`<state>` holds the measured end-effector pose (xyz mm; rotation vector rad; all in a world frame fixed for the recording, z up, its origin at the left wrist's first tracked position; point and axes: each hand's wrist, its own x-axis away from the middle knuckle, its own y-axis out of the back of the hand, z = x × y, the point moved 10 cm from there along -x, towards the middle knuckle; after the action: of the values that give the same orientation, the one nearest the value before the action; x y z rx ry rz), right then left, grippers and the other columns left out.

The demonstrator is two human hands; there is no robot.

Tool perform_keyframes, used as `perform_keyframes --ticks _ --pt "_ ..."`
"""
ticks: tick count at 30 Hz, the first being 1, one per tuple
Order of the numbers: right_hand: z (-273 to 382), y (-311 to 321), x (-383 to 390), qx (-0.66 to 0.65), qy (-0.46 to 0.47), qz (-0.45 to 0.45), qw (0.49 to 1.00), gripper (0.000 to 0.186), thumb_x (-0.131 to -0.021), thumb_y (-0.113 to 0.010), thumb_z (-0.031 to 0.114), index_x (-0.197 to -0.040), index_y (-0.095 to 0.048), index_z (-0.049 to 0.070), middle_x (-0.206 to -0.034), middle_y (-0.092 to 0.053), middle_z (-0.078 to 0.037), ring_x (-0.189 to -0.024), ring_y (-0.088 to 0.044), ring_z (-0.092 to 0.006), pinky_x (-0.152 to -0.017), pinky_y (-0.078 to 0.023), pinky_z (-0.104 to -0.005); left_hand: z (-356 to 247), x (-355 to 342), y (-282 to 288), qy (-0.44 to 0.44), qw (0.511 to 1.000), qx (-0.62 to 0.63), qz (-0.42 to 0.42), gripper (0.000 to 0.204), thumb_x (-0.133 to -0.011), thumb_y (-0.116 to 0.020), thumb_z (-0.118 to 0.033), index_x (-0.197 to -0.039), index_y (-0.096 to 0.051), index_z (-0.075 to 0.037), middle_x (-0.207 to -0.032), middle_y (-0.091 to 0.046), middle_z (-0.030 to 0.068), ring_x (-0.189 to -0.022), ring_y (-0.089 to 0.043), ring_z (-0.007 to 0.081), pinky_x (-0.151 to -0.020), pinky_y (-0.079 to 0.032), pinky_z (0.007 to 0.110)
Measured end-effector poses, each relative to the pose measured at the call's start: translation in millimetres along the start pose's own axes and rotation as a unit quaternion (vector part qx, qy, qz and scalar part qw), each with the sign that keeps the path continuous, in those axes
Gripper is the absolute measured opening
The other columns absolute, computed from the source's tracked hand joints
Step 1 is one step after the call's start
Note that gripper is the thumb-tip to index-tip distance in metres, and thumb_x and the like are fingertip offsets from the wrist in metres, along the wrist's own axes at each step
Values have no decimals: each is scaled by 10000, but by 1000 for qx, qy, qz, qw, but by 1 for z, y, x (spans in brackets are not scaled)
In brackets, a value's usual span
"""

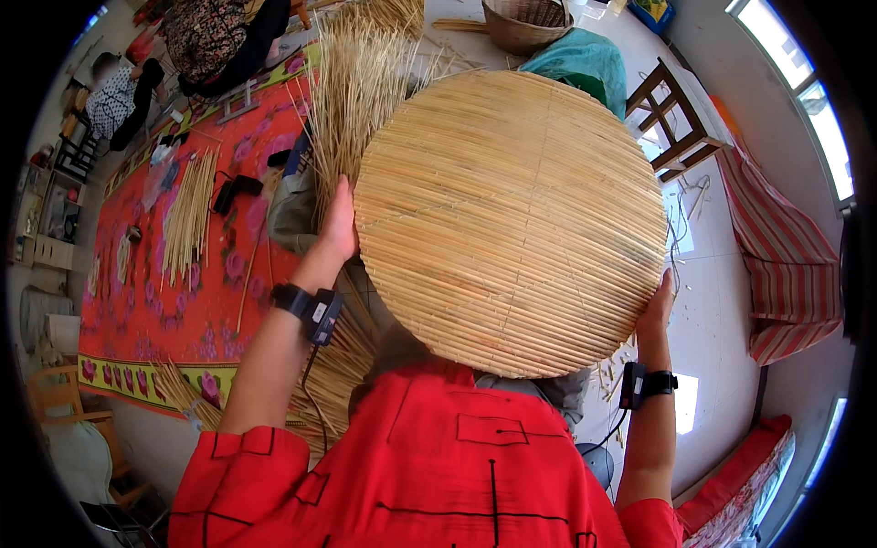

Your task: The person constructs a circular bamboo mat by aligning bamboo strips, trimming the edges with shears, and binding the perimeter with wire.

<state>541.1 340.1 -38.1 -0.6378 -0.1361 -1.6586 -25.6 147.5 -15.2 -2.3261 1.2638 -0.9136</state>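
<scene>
A large round mat of straw stalks (512,224), stitched side by side in rows, is held up in front of my body. My left hand (340,226) grips its left edge, with the fingers partly hidden behind it. On the lower right edge, my right hand (656,306) holds the rim in the same way. The mat hides most of my lap. Just past its upper left edge stands a thick bundle of loose straw (356,100).
Left of me, a red flowered cloth (119,301) carries a pile of cut stalks (190,215). A wicker basket (525,27) sits at the far side, a wooden stool (671,119) at the right. Two people sit at the far left. Straw scraps litter the tiled floor.
</scene>
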Motion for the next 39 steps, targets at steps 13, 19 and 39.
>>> perform_keyframes --ticks 13,19,39 --pt "18 12 14 112 91 -72 987 678 -945 -426 569 -1296 -524 -2 -1221 -604 -135 -1052 -602 -263 -902 -479 -373 8 -12 3 21 995 59 81 736 -947 -332 -632 -1402 -416 -60 -1414 -475 106 -1298 -435 276 -1085 -322 425" --pt "26 29 8 127 108 -70 984 676 -973 -380 552 -1302 -503 -25 -1230 -593 -159 -1072 -587 -259 -920 -451 -367 15 -21 11 7 989 84 119 694 -968 -332 -589 -1403 -405 -53 -1413 -465 107 -1293 -425 260 -1088 -306 408" --pt "34 37 40 187 206 -98 955 660 -1001 -353 517 -1323 -473 -46 -1237 -573 -177 -1057 -584 -274 -891 -470 -380 -8 -33 -54 -83 988 -1 134 552 -1037 -312 -416 -1478 -311 -84 -1499 -366 64 -1342 -379 204 -1112 -302 370"
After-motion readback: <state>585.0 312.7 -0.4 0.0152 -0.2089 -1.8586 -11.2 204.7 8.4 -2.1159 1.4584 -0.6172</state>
